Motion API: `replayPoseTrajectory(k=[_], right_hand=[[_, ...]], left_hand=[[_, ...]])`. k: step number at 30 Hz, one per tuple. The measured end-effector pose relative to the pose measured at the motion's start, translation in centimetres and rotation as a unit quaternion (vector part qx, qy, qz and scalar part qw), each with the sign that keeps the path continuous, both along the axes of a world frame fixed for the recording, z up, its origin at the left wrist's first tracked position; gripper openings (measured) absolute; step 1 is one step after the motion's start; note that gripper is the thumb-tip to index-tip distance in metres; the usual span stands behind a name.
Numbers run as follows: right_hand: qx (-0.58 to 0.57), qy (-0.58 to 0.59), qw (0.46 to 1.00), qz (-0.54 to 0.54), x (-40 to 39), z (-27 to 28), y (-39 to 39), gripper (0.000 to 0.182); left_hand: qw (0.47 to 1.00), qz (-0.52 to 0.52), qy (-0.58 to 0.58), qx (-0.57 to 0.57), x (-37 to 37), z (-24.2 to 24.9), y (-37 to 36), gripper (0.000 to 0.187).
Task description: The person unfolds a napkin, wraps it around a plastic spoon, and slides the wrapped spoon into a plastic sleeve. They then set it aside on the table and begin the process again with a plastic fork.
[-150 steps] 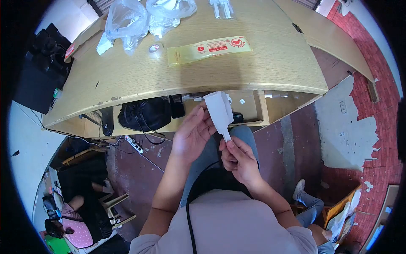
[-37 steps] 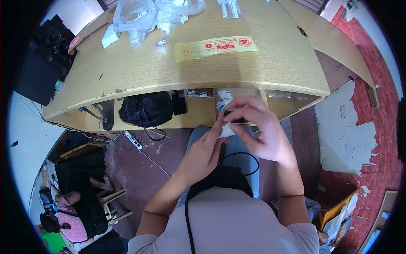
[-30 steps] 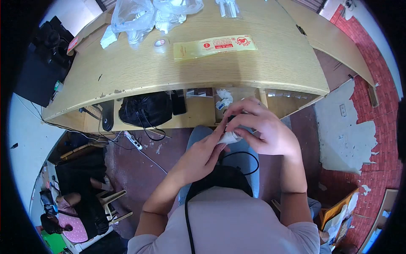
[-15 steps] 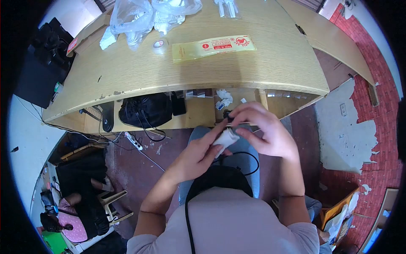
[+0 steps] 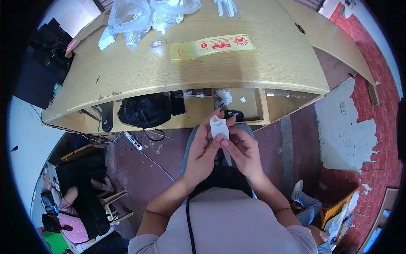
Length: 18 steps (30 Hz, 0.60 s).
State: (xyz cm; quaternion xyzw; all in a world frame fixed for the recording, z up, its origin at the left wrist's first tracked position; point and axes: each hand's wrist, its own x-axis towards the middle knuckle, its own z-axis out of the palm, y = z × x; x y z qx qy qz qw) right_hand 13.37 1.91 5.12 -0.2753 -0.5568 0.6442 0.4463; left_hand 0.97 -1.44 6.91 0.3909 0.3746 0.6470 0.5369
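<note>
In front of my lap I hold a small white tissue-like wrap (image 5: 219,127), upright with its folded, crinkled end at the top. My left hand (image 5: 200,152) closes around its left side, thumb pressed on the lower front. The fingers of my right hand (image 5: 245,153) pinch the bottom of the wrap from the right. A narrow pale strip (image 5: 228,158) sticks out below the thumbs; what it belongs to is hidden by the hands. Just beyond the fingertips, a black object (image 5: 235,114) sits at the front of the open desk compartment.
The wooden desk (image 5: 139,70) carries a yellow printed packet (image 5: 213,47), a tape roll (image 5: 157,44), plastic bags (image 5: 131,21) and white plastic utensils (image 5: 227,7). Below are a black bag (image 5: 141,111), a phone (image 5: 178,103) and crumpled tissue (image 5: 224,97). Another person (image 5: 72,220) sits at lower left.
My right hand has come down from above the wrap to its lower right side. The wrap has turned more upright, and the black object in the compartment has come into view.
</note>
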Motion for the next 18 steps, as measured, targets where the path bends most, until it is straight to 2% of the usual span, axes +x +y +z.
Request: replayPoseTrajectory(k=[2, 6, 9, 12, 15, 16, 18], right_hand=[[-0.096, 0.045, 0.994, 0.035, 0.3, -0.5, 0.3, 0.024], [-0.134, 0.053, 0.988, 0.059, 0.7, -0.2, 0.8, 0.021], [-0.15, 0.064, 0.983, 0.079, 1.1, -0.4, 1.0, 0.019], [-0.109, 0.03, 0.99, 0.088, 1.5, 0.1, 0.8, 0.019], [-0.065, -0.031, 0.997, 0.042, 1.5, 1.3, -0.1, 0.017], [-0.019, -0.055, 0.998, 0.002, 1.4, 1.6, -0.5, 0.016], [0.028, -0.08, 0.996, -0.038, 1.5, 2.8, -0.7, 0.015]], left_hand=[[1.0, -0.006, 0.019, 0.003, -0.3, -0.1, -0.2, 0.05], [0.997, -0.017, 0.079, 0.013, -0.6, -0.4, -0.5, 0.053], [0.997, -0.032, 0.068, 0.002, -0.8, -0.4, -0.6, 0.054], [0.997, -0.061, 0.042, -0.014, -1.1, -0.3, -0.8, 0.056], [0.995, -0.084, 0.054, 0.003, -1.4, -0.3, -0.6, 0.06], [0.995, -0.084, 0.054, 0.003, -1.5, -0.2, -0.5, 0.06], [0.988, -0.019, 0.143, 0.063, -1.7, 0.6, -0.5, 0.056]])
